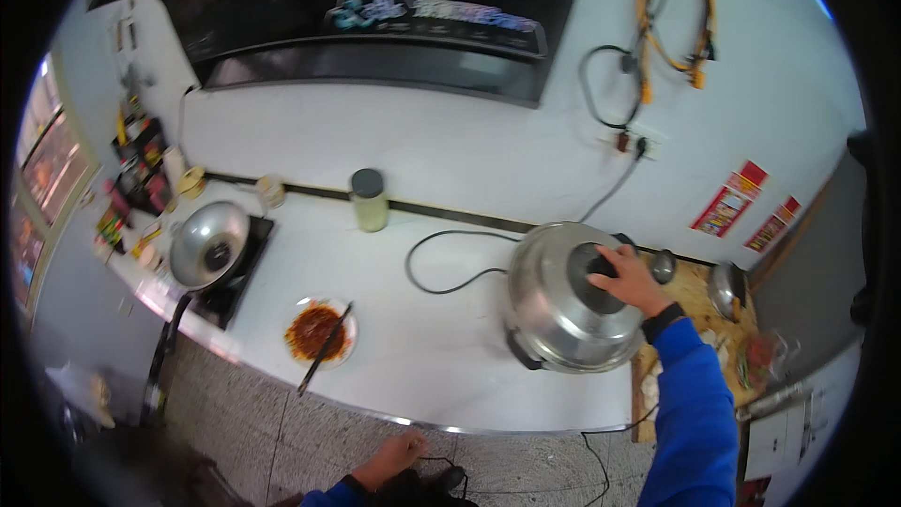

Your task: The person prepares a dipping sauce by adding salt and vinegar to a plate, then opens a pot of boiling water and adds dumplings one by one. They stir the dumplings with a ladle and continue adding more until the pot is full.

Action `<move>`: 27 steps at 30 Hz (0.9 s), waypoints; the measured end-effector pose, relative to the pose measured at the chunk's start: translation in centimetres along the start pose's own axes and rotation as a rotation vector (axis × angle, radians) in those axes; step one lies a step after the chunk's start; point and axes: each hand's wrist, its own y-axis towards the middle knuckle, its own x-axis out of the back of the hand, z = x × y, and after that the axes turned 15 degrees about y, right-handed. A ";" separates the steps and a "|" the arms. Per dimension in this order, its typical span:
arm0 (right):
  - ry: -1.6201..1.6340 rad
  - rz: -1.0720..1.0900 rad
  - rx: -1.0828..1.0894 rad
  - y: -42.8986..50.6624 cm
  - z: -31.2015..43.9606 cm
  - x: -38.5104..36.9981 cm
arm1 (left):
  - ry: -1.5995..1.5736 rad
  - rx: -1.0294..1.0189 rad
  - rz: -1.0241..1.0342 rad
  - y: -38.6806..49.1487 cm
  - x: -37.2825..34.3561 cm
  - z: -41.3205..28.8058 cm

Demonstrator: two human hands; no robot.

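My right hand (628, 280) grips the black knob on the domed metal lid (556, 296) of a large electric pot. The lid covers the pot, whose black side handle (522, 348) shows at the lower left; the inside is hidden. Below the counter's front edge, my left hand (395, 456) hangs with its fingers curled and nothing visible in it. To the pot's left, a white plate (352, 345) holds a red-brown sauce (314, 334). A pair of dark chopsticks (325, 351) lies across the plate, their ends reaching past its rim.
A wok (210, 245) sits tilted on a black cooktop (246, 267) at left, its handle past the counter edge. A lidded jar (369, 201) stands by the wall. The pot's cord (408, 267) loops over the white counter (436, 359). A wooden board (686, 296) carries bowls at right.
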 end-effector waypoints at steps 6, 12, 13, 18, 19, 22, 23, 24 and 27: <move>0.061 -0.043 -0.121 1.6 0.0 -0.9 | -0.313 0.320 -0.355 1.5 3.7 7.0; 0.076 -0.295 0.010 -0.1 7.1 -0.5 | -0.950 0.368 -0.621 4.5 8.0 12.3; 0.099 -0.340 0.031 -0.5 9.1 -0.4 | -1.049 0.360 -0.675 5.1 8.5 12.9; 0.015 -0.432 0.161 -1.1 19.5 -1.2 | -1.335 0.346 -0.808 7.3 10.4 14.9; 0.035 -0.431 0.138 -0.8 21.2 -2.0 | -1.315 0.319 -0.805 7.4 10.7 15.1; 0.077 -0.434 0.140 1.2 25.4 -5.0 | -1.312 0.275 -0.801 7.8 11.7 15.5; 0.070 -0.440 0.129 2.1 26.6 -6.1 | -1.318 0.269 -0.797 7.8 12.0 15.6; 0.077 -0.442 0.094 2.9 27.8 -7.3 | -1.329 0.284 -0.793 7.7 12.3 15.6; 0.056 -0.454 0.046 5.4 31.2 -11.3 | -1.346 0.270 -0.783 7.4 13.0 15.6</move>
